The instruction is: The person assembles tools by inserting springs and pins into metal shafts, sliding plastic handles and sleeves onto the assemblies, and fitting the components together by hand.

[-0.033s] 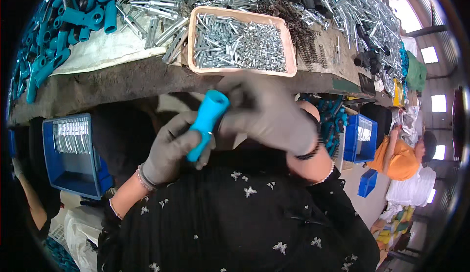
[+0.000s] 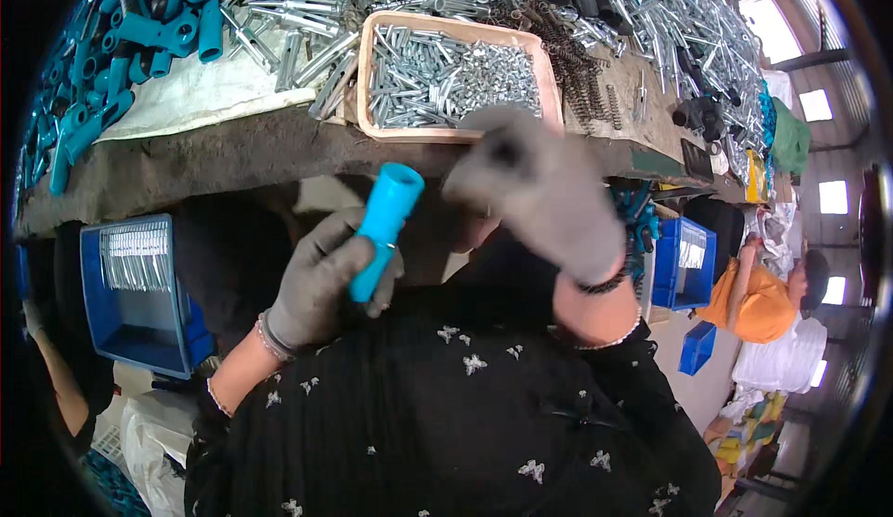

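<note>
My left hand, in a grey glove, is closed round a teal plastic sleeve with a wide, open upper end. The sleeve stands tilted, its open end up and leaning right. My right hand, gloved too, is apart from the sleeve, just below the front right corner of a cream tray. Motion smears its fingers, and a dark patch shows at the fingertips; whether they hold anything cannot be made out. In the tray lie silver pins and small short metal pieces.
Teal plastic parts heap up at the bench's left. Metal tubes, coil springs and black parts cover its back and right. Blue crates stand on both sides. A person in orange is at right.
My right hand has moved right and slightly up, away from the sleeve. The left hand has shifted the sleeve slightly left and up, and it stands a little more upright.
</note>
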